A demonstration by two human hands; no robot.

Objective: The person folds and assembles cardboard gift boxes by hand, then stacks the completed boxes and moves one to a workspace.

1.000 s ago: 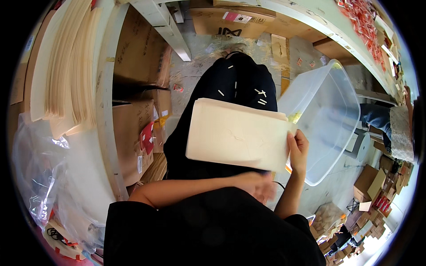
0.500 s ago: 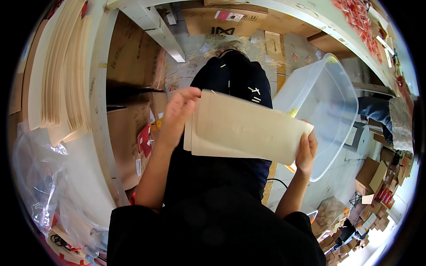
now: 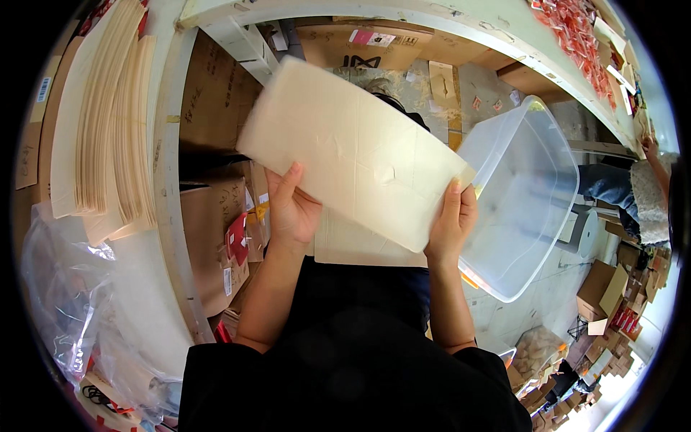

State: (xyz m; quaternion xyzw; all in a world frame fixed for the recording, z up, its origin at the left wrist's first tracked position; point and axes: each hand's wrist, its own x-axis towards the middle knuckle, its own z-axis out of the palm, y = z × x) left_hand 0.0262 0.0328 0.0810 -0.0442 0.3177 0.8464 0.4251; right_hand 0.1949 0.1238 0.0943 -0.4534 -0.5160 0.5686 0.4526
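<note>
Between my two hands a flat cream paperboard sheet is held up at a tilt, its far left corner raised. Crease lines and a small rounded mark show on its face. My left hand grips the lower left edge, thumb on top and fingers beneath. At the right end my right hand pinches the short edge, thumb on top. Under the held sheet, more cream sheets lie on my lap, partly hidden by it.
A tall stack of cream sheets stands on the left bench beside a clear plastic bag. To my right is a translucent plastic tub. Cardboard boxes sit under the bench. A co-worker's arm shows at far right.
The held sheet has risen off the lap and tilted, its left end swinging up and away. My left hand has come from its far left corner to the near edge; my right hand has moved left.
</note>
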